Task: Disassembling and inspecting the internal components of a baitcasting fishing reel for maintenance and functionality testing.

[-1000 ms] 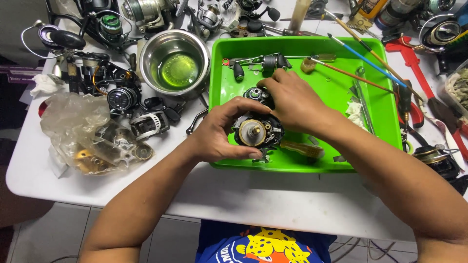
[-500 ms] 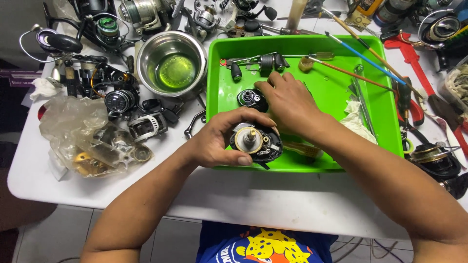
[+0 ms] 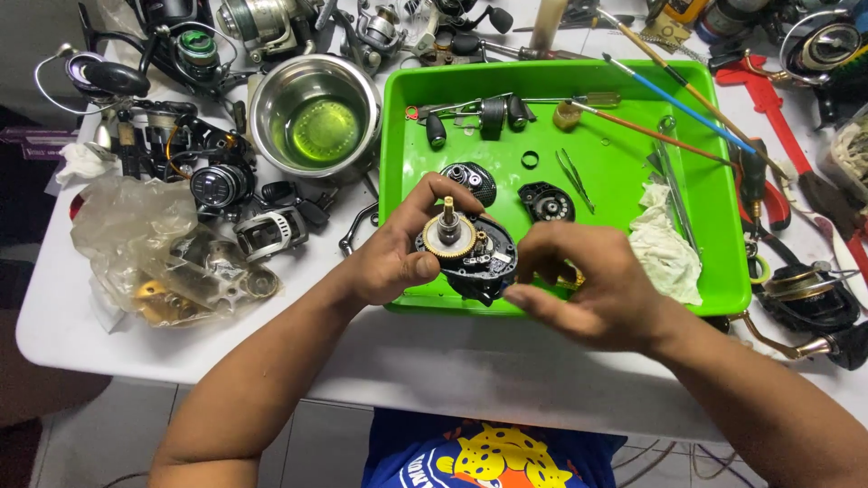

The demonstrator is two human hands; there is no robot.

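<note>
Over the near edge of the tray: an opened fishing reel body [image 3: 466,256] is held just above the green tray [image 3: 615,190], its brass gear and upright shaft facing the camera.
Left hand [image 3: 398,253]: fingers closed around the reel body from its 9 o'clock side, thumb pressed on the rim at about 7 o'clock, other fingers curled behind the top.
Right hand [image 3: 588,280]: at the reel's 3 o'clock, fingers bent inward with tips at the reel's edge; whether they pinch a small part cannot be told.
Tray contents: a round black side cover [image 3: 546,201] at the reel's 1 o'clock, tweezers [image 3: 571,177] beyond it, a crumpled white cloth [image 3: 665,253] at 3 o'clock.
Desk at 10 o'clock: steel bowl [image 3: 316,116] holding green liquid, with more reels [image 3: 221,185] near it.
</note>
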